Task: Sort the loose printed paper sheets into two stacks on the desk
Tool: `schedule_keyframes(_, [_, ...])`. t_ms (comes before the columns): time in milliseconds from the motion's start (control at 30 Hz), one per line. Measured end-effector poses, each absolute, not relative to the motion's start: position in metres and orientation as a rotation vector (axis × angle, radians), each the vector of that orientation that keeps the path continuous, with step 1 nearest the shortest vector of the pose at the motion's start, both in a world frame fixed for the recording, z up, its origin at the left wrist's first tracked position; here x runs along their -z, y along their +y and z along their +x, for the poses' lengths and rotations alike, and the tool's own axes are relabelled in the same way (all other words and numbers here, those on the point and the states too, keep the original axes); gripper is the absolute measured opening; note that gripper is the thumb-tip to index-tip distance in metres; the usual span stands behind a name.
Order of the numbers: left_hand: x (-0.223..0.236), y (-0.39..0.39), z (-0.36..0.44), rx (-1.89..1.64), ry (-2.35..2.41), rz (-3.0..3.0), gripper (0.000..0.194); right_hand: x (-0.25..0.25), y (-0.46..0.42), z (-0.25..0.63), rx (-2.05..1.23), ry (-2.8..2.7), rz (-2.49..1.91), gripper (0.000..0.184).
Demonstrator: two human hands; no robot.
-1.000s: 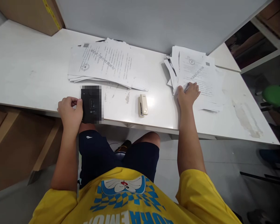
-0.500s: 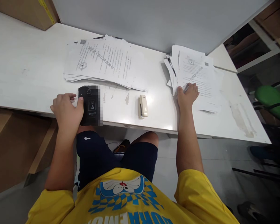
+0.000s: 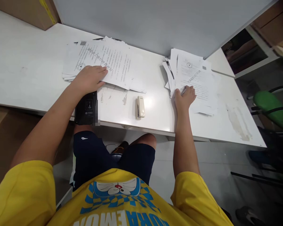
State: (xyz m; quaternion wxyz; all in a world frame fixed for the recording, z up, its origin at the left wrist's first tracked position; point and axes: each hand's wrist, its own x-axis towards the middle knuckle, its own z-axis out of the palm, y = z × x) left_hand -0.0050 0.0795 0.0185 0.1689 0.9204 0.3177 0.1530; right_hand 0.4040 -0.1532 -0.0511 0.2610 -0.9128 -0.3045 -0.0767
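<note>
My left hand (image 3: pixel 91 79), fingers stretched out together, lies over the lower edge of the left stack of printed papers (image 3: pixel 119 67). The top sheet there has a round stamp and a square code. Below this hand, a black phone (image 3: pixel 86 108) rests at the table's front edge, partly covered by my wrist. My right hand (image 3: pixel 185 96) rests on the lower left part of another paper stack (image 3: pixel 200 84), thumb and fingers apart. A small narrow shape shows between them; I cannot tell what it is. Between both hands sits a cream stapler (image 3: pixel 140 107).
The white table (image 3: pixel 25 69) meets a grey partition (image 3: pixel 155 22) at its back. A cardboard box (image 3: pixel 25 12) stands at the far left. To the right are a green chair (image 3: pixel 271 108) and shelving. My knees are under the front edge.
My left hand has moved from the phone's left side up and right onto the left paper stack. My right hand stays on its stack. The view has shifted slightly.
</note>
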Motion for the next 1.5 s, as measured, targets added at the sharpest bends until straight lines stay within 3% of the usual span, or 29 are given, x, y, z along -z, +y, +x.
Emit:
schedule_keyframes(200, [-0.017,0.080,-0.012,-0.342,0.909,2.554,0.046,0.052,-0.152,0.404,0.197,-0.830,-2.456,0.062])
schedule_keyframes(467, [-0.029,0.082,-0.012,-0.336,0.863,2.557,0.034,0.056,-0.152,0.408,0.243,-0.855,-2.456,0.062])
schedule_keyframes(767, [-0.042,0.084,-0.014,-0.104,0.830,2.802,0.041,0.051,-0.153,0.403,0.195,-0.830,-2.479,0.066])
schedule_keyframes(1500, [-0.040,0.087,-0.012,-0.112,0.854,2.784,0.033,0.048,-0.152,0.401,0.210,-0.850,-2.496,0.065])
